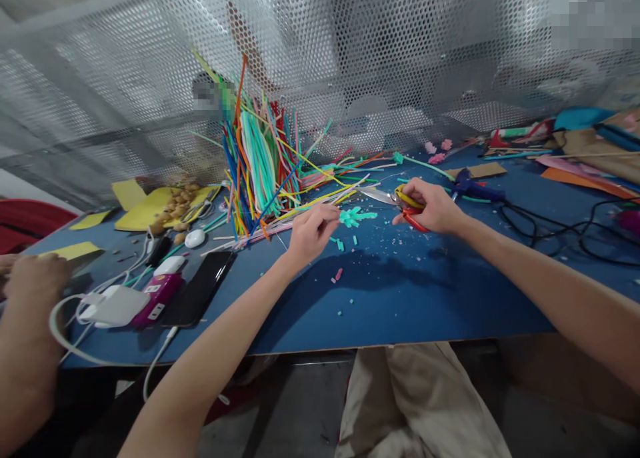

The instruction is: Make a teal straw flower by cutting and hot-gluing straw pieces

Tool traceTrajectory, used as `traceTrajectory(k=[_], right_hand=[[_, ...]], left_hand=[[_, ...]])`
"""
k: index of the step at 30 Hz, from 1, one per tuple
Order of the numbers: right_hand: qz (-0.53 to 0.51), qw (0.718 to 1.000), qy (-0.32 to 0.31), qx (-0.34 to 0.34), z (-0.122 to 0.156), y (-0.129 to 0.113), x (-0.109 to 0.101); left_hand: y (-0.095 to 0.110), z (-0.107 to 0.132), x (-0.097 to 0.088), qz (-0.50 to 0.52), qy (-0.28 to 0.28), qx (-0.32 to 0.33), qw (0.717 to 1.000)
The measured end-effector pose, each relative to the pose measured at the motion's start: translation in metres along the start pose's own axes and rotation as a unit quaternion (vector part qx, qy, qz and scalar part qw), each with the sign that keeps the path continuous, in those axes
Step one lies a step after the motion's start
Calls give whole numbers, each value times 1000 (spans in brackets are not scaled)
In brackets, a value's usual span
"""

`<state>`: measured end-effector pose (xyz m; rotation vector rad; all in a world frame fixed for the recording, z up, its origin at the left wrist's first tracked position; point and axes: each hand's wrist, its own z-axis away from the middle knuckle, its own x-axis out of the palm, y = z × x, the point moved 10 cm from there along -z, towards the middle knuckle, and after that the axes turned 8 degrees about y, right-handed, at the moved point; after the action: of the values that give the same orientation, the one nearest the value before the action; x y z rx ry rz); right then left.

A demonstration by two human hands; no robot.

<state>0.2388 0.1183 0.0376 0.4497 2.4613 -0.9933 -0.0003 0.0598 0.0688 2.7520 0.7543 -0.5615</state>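
Observation:
My left hand [311,230] is closed in a pinch on a small teal cut piece [356,216] held just above the blue table [390,291]. My right hand [431,205] is wrapped round the yellow and red handles of a pair of scissors [387,197], whose silver blades point left toward the teal piece. Small teal and pink scraps [340,245] lie scattered on the table under and between the two hands. A big leaning bundle of coloured sticks [260,158] stands just behind my left hand.
A black phone [197,288], a pink device [159,293] and a white charger with cables [117,305] lie at the left. Another person's hand [33,278] rests at the far left edge. Yellow foam sheets [145,205], a blue glue gun [473,187], black cables [550,228] and a perforated metal screen [350,65] surround the work spot.

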Motion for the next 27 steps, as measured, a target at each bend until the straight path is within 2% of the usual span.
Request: traceTrajectory(k=[6, 12, 18, 27], right_hand=[[-4, 998, -31, -52, 2, -12, 7], [-28, 996, -61, -55, 5, -16, 15], [-16, 995, -69, -68, 7, -27, 18], [-4, 993, -46, -107, 8, -44, 14]], left_hand=[[10, -2, -1, 19, -5, 22, 1000], [12, 0, 0, -13, -9, 25, 1000], [19, 0, 2, -9, -21, 64, 998], [24, -1, 7, 2, -49, 75, 996]])
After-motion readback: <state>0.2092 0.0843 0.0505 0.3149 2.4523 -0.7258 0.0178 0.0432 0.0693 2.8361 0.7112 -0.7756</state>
